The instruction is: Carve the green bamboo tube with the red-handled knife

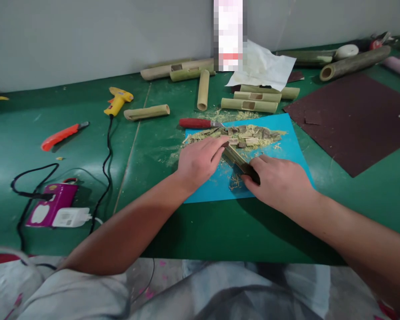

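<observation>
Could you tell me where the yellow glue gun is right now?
The yellow glue gun lies on the green table's left half, between the orange cutter and a bamboo piece.

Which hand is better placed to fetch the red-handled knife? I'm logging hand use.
Probably the left hand: it lies nearer the knife, just below it on the blue mat. The right hand grips a dark tool against the bamboo strip.

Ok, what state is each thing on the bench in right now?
Left hand: pressed on the bamboo strip.
Right hand: closed around a dark tool handle.
Blue mat: flat, strewn with shavings.
Red-handled knife: lying unused.
Glue gun: lying on its side, cord attached.
Orange cutter: lying unused.
Bamboo tubes: lying down, some with cut slots.
</observation>
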Demonstrator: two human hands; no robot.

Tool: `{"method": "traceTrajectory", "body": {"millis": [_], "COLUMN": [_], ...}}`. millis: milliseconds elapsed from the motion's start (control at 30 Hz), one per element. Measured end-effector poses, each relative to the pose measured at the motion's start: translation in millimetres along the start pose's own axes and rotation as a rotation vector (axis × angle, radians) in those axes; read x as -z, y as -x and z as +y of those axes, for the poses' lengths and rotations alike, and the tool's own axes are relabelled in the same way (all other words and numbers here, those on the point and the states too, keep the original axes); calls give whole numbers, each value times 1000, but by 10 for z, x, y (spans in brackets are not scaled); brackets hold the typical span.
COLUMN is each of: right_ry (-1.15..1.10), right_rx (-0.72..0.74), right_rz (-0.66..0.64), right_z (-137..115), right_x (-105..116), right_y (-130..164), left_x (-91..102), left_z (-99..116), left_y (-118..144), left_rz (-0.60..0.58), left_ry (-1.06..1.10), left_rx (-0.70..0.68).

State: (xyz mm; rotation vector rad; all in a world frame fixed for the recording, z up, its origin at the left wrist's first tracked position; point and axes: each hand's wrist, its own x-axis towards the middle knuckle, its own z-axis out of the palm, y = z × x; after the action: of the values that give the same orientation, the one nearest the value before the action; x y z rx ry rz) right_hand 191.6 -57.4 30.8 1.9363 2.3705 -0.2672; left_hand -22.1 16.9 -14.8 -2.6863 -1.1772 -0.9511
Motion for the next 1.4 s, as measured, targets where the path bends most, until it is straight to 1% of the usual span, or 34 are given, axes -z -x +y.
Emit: {"method": "traceTrajectory", "body": {"millis": [100,167,433,533,633,833,933,1033,1233,1400], "right_ry": [8,7,1,2,2,-4,-6,-7,-13,-10], "right_rx": [9,15,8,5,9,10,9,10,15,9], "right_rz": [11,20,21,11,10,8,18,15,-3,-5], "right_z": [4,8,-1,-4,-4,7,7,-5,-16,-11], "right_x": [-8,-21,-18,-7,-7,-24,-24,-15,12,9], "right_y": [6,8,9,12,12,11,13,14,23,22], "left_x": [-2,-3,49,47,27,14,16,17,7,-18], "left_z": [0,5,41,43,34,14,13,11,-6,-36], "left_y": [-6,-14,-28,-18,-8,-9,-1,7,-12,21], "left_rz": [42,41,-53,-90,-99,-93,-140,-158,-85,-93], "left_ry": [1,22,181,208,193,63,15,37,42,71], "left_rx": [-56,-74,-104,-67,-36,-143,-168,-155,-114,-88]}}
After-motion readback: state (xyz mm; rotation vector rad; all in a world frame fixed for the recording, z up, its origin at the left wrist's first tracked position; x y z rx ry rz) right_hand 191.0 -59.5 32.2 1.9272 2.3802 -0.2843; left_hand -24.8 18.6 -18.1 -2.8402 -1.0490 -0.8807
